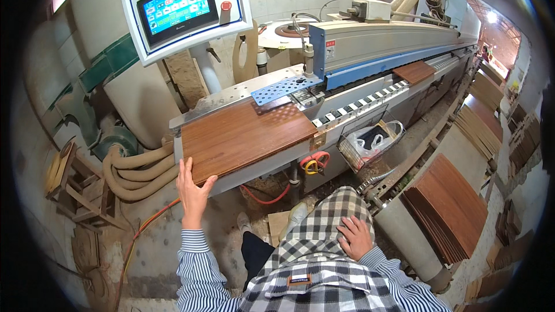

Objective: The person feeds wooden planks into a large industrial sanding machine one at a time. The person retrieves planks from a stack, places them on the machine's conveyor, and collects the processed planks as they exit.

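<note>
A reddish-brown wooden panel [243, 133] lies flat on the infeed table of a long edge banding machine [399, 46], its far right part under a perforated blue plate [286, 88]. At the panel's near left corner is my left hand [194, 188], thumb and fingers apart against its edge. My right hand [355, 237] rests on the checked apron [324, 219] over my lap, fingers spread, holding nothing. Farther down the machine, a second brown panel [414, 72] sits on the conveyor track [361, 103].
A control screen [176, 8] with green and red buttons stands at upper left. A wire basket [370, 144] with plastic bags hangs on the machine's front. Stacked brown panels [448, 205] lie on a roller conveyor [404, 234] at right. Thick hoses [141, 170] and a wooden stool [81, 188] are at left.
</note>
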